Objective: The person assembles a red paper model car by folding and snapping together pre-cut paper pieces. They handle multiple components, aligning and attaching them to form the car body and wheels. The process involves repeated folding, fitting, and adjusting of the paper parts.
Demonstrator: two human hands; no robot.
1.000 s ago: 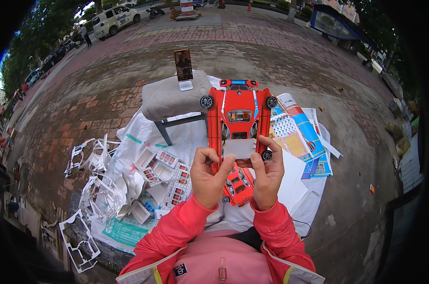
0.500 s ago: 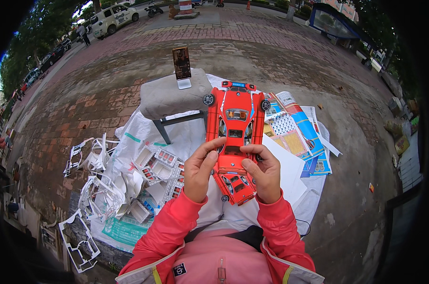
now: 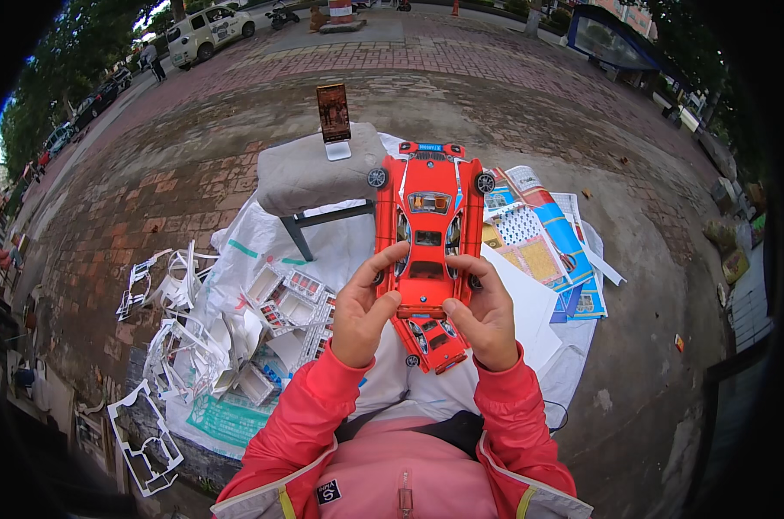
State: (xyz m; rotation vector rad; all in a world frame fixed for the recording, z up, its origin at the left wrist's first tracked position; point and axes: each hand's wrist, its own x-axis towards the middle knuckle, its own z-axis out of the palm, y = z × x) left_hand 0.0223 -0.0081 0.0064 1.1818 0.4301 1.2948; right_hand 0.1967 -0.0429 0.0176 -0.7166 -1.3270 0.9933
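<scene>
Both my hands grip a large red model car, seemingly of printed card (image 3: 427, 212), by its near end. Its dark-windowed roof faces up and black wheels stick out at the sides. My left hand (image 3: 362, 316) has its thumb on the near left corner and fingers along that side. Opposite it, my right hand (image 3: 489, 318) pinches the near right corner between thumb and fingers. Just below the big car lies a smaller red model car (image 3: 437, 344) over my lap, partly hidden by the larger one.
Left of me, white cut-out card scraps (image 3: 197, 355) and a white building model with printed windows (image 3: 292, 303) lie on a white sheet (image 3: 236, 251). Ahead stands a grey padded stool (image 3: 297, 177) bearing a phone (image 3: 333, 112) on a stand. Colourful printed sheets (image 3: 539, 238) lie to the right.
The large car has shifted slightly away from me. My fingers have moved a little along its sides, and the picture on the phone is different.
</scene>
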